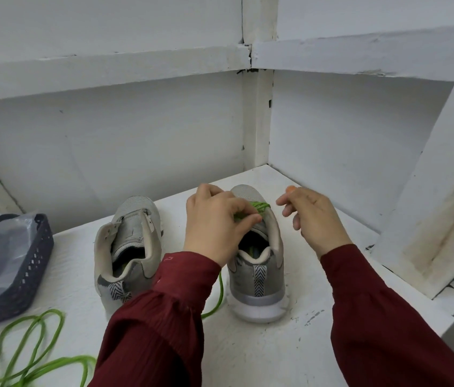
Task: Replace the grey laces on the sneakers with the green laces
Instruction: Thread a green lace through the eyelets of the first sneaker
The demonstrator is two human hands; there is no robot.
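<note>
On the right grey sneaker point(259, 277), left grip point(214, 219) pinching green lace point(259, 205), right grip point(312, 216) spread.

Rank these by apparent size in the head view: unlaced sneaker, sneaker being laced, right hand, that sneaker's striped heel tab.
1. The unlaced sneaker and the sneaker being laced: alike, both partly covered, so unranked.
2. The right hand.
3. The striped heel tab.

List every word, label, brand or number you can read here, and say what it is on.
No text can be read.
Left sleeve: a faint mark near the cuff, too blurred to read.
Heel tabs of the sneakers: zigzag pattern, no letters.
</note>
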